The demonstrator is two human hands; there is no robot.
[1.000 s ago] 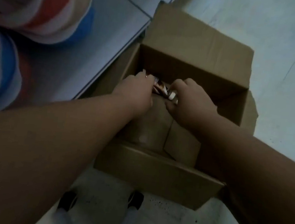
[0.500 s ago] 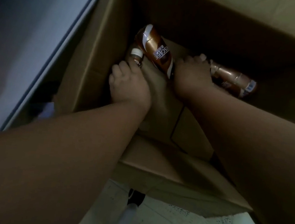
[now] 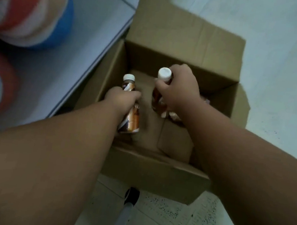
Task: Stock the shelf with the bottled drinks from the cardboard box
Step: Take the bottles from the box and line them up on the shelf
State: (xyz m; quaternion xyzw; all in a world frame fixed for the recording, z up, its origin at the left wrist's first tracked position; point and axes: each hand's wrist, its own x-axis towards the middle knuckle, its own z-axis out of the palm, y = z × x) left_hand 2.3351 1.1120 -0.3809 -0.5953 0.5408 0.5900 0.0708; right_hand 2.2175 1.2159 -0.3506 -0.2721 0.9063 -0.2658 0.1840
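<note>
Your left hand covers the middle of its bottle, so the label lettering is unreadable. Your right hand hides most of the second bottle; only its white cap and a brown strip show. Whatever lies behind that wrist in the cardboard box is too blurred to identify. The striped packages on the shelf run off the left edge.

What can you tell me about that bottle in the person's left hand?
The left bottle is small, with a white screw cap, a dark neck and a glossy brown-and-orange label with white streaks, probably plastic. Its cap looks closed. It stands roughly upright, cap tilted away, over the cardboard box. The left hand grips it round the middle, hiding part of the label.
</note>
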